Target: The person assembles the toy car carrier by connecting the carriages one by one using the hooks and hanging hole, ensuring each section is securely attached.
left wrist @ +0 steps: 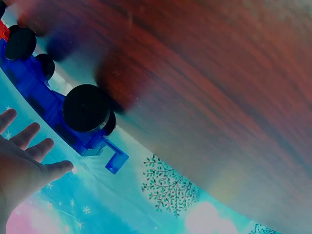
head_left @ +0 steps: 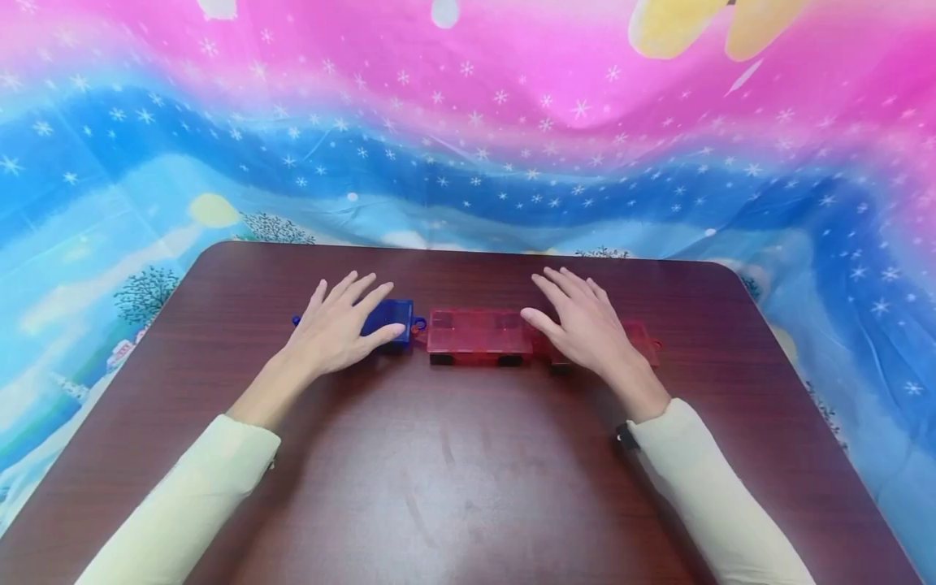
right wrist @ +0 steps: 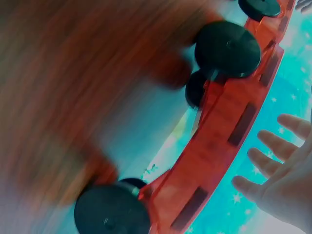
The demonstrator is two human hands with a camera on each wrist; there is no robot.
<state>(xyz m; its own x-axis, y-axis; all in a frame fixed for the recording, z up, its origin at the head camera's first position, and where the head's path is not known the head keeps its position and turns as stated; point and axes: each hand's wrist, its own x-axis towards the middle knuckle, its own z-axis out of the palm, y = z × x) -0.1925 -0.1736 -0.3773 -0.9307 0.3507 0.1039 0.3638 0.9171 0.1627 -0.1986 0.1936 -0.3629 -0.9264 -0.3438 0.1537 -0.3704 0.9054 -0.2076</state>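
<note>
Blue wheeled car [head_left: 397,313]: upright, below the left hand [head_left: 340,327]. Second red car [head_left: 642,340]: upright, below the right hand [head_left: 581,323]. Translucent red car [head_left: 478,334]: between the hands, black wheels down. All three form one row.

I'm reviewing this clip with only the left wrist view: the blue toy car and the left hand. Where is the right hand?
Observer: In the head view, the right hand overlaps the rightmost red toy car.

Operator: Is it gripping that car?

Observer: No. The right wrist view shows backdrop cloth between the visible fingers and the red cars.

Operator: What stands between that car and the blue toy car?

Observer: Another translucent red toy car.
</note>
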